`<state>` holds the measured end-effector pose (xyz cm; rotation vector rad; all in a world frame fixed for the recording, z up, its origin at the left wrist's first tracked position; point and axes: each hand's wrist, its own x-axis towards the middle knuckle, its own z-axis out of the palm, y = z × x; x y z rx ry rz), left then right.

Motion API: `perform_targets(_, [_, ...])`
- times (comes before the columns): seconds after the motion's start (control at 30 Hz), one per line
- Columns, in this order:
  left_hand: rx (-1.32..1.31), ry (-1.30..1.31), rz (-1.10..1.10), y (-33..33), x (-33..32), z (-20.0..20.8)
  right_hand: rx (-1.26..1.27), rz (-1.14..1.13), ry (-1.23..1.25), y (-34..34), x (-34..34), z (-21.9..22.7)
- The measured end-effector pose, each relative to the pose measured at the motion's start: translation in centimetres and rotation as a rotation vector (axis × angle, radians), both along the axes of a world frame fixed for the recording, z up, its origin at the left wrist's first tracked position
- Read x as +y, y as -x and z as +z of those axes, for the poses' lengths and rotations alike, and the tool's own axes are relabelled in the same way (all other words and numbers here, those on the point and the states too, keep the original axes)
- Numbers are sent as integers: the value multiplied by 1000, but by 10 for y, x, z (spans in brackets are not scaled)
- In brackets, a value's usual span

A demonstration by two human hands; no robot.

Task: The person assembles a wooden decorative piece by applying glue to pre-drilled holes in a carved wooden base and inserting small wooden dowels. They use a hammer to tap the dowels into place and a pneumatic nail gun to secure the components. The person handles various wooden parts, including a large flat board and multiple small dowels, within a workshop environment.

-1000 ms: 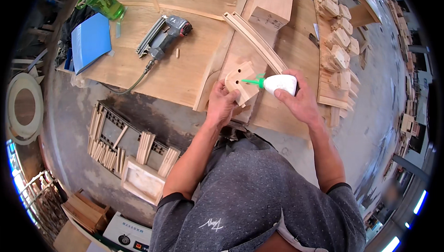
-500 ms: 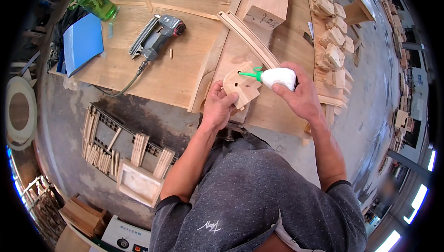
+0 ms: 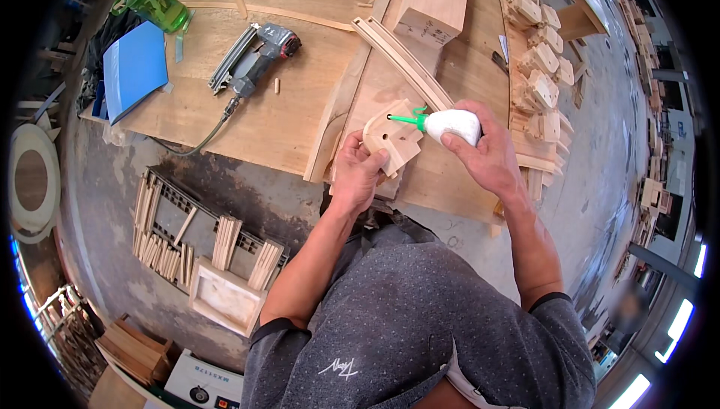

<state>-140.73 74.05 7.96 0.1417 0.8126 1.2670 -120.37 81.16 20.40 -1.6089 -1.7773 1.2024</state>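
- While, in the head view, the left hand [image 3: 355, 174] pinches a drilled wooden block [image 3: 403, 141] by the near edge of the desk [image 3: 292, 127], the right hand [image 3: 486, 152] curls round a white squeeze bottle [image 3: 454, 125].
- Its green nozzle [image 3: 407, 119] meets the block's far hole [image 3: 389, 117]; how deep, I cannot tell.
- Squeezing too hard could flood it; a slack pinch could let the block twist away.
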Motion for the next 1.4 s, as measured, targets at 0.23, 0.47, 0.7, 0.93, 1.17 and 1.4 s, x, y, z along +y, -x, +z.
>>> perform_targets(0.23, [10, -1, 10, -5, -1, 4, -57, 10, -33, 6, -1, 8])
perform_targets(0.47, [33, -27, 63, -9, -2, 4, -87, 28, -45, 11, -1, 13])
perform_targets(0.7, [68, -22, 80, -11, -2, 3, -153, 47, -63, 15, -2, 19])
perform_targets(0.93, [93, -39, 80, -10, -3, -1, -174, 63, -95, 14, -1, 13])
perform_targets(1.17, [-8, -5, 84, -8, 1, 5, 270, -27, -21, -4, -2, -30])
perform_targets(1.4, [-157, 33, 94, 2, 2, 6, 452, -109, 176, -19, -6, -39])
